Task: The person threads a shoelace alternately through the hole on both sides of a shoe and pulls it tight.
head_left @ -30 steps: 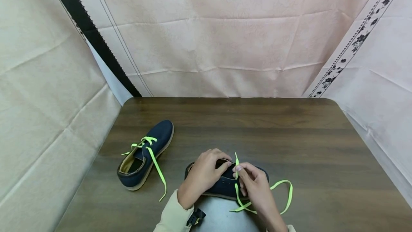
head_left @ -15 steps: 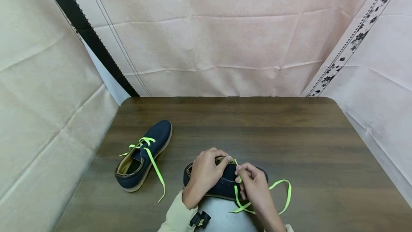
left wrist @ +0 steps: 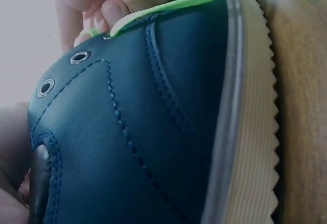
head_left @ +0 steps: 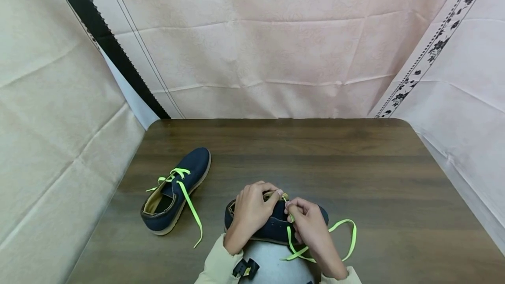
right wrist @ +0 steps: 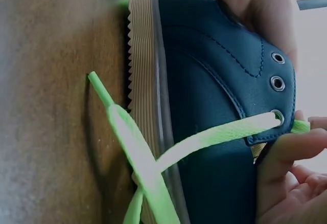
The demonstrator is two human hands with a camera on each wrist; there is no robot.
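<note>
**Lime-green flat shoelace (right wrist: 225,133) pinched at a navy-blue low shoe (head_left: 273,230)**

The navy-blue low shoe sits sole down on the dark brown wood-grain table (head_left: 367,165), close to the person, its toe toward the right in the head view. Its cream sole has a serrated edge.

The left hand (head_left: 252,210) lies over the shoe's opening, its grip holding the shoe by the rim. The right hand (head_left: 311,223) is near the toe; its grip is narrow, thumb and forefinger pinching the lime-green flat shoelace.

In the right wrist view, that lace passes through the metal-ringed eyelet (right wrist: 277,117) closest to the toe, with two more eyelets in a row beyond it. The lace runs down the shoe's side and crosses itself by the sole; in the head view it also loops out onto the table, right of the right hand.

Well apart, to the left, stands a second navy shoe (head_left: 194,159) with matching lime-green laces (head_left: 191,207), one long end trailing over the table. Cream cloth (head_left: 276,56) hangs behind.
</note>
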